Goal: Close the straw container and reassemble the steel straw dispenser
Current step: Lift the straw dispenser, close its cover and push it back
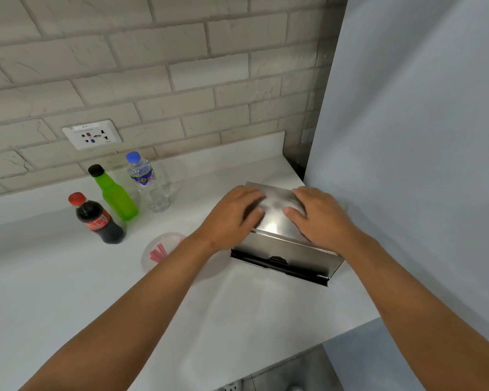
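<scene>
On the tabletop, by the right wall | steel straw dispenser, long axis left-right | left hand and right hand laid flat, fingers spread, on its lid, nothing gripped | round straw container is seen just left, nearer left hand.

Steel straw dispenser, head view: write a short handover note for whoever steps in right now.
Left hand and right hand: both flat on the steel lid, gripping nothing.
Steel straw dispenser: on the white counter by the right wall, lid on top; full seating can't be confirmed.
Round straw container: left of it, red straws inside; lid state unclear.
Left: confirm both closures.
</scene>
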